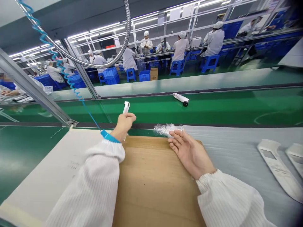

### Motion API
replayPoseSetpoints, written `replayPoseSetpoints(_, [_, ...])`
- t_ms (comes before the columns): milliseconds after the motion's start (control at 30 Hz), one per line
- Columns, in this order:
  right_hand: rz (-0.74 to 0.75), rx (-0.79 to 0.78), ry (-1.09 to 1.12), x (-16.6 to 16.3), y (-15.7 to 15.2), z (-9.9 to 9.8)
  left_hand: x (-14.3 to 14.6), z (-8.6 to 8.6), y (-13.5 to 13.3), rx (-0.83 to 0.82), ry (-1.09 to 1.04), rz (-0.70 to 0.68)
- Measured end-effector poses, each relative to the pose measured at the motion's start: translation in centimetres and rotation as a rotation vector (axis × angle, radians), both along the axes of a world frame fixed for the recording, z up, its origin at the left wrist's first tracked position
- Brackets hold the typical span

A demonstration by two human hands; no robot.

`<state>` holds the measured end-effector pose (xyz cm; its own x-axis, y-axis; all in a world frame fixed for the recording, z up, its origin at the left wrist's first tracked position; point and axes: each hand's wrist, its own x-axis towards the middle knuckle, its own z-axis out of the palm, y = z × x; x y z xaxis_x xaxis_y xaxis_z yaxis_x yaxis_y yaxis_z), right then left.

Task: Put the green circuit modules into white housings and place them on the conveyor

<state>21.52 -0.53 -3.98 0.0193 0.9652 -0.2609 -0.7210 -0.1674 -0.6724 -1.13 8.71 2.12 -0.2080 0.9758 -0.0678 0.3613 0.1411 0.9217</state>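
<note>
My left hand (123, 125) is closed around a small white device (126, 107) and holds it upright over the near edge of the green conveyor belt (213, 108). A blue wrist strap with a coiled blue cord (60, 67) sits on that wrist. My right hand (189, 151) lies palm up with fingers loosely spread at the far edge of a brown cardboard sheet (151, 183). Its fingertips touch a crumpled clear plastic bag (167, 128). A second white device (181, 98) lies on the belt further right.
Two flat white moulded parts (276, 167) lie on the grey mat at the right. A slanted metal frame post (35, 91) stands at the left, and a flexible metal hose (113, 60) hangs overhead. Several people in white coats sit on blue stools at a far line.
</note>
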Motion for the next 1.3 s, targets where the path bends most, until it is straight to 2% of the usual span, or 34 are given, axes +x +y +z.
replayPoseSetpoints(133, [-0.005,-0.019,-0.032,-0.1,-0.1,0.4,1.7,-0.6,-5.2,-0.070,-0.120,-0.244])
replayPoseSetpoints(233, [-0.024,-0.040,-0.056,-0.4,-0.2,1.0,2.8,-2.2,-7.3,0.016,0.038,-0.365])
replayPoseSetpoints(333, [-0.032,-0.048,-0.059,-0.7,-0.2,1.2,3.4,-3.9,-7.9,0.174,0.399,-0.372])
replayPoseSetpoints(400, [-0.028,-0.051,-0.056,-0.7,-0.3,1.2,3.5,-4.5,-8.1,0.219,0.517,-0.381])
replayPoseSetpoints(533, [0.011,-0.053,-0.065,-0.1,-0.7,1.6,3.4,-4.3,-8.3,0.226,0.488,-0.386])
replayPoseSetpoints(633, [0.055,-0.007,-0.151,1.0,-0.1,3.0,3.2,-3.8,-8.4,0.222,0.440,-0.363])
replayPoseSetpoints(700, [0.065,0.063,-0.372,1.9,1.7,4.2,3.1,-3.7,-8.4,0.219,0.433,-0.339])
replayPoseSetpoints(833, [0.013,0.068,-1.099,3.9,8.7,5.7,3.0,-3.9,-8.2,0.205,0.441,-0.296])
replayPoseSetpoints(933, [-0.032,-0.002,-1.403,4.3,14.7,5.1,3.0,-4.1,-8.1,0.187,0.442,-0.281])
replayPoseSetpoints(1033, [-0.039,-0.022,-1.678,3.0,18.9,3.4,3.1,-4.2,-8.2,0.183,0.446,-0.279])
replayPoseSetpoints(1167, [-0.022,-0.056,-1.956,0.5,21.2,1.1,3.1,-4.0,-8.5,0.165,0.499,-0.274])
replayPoseSetpoints(1233, [0.012,-0.068,-2.041,-0.4,21.4,0.7,3.1,-3.9,-8.5,0.157,0.525,-0.270])
replayPoseSetpoints(1300, [0.061,-0.059,-2.095,-0.6,21.2,1.2,3.1,-3.8,-8.5,0.162,0.538,-0.272])
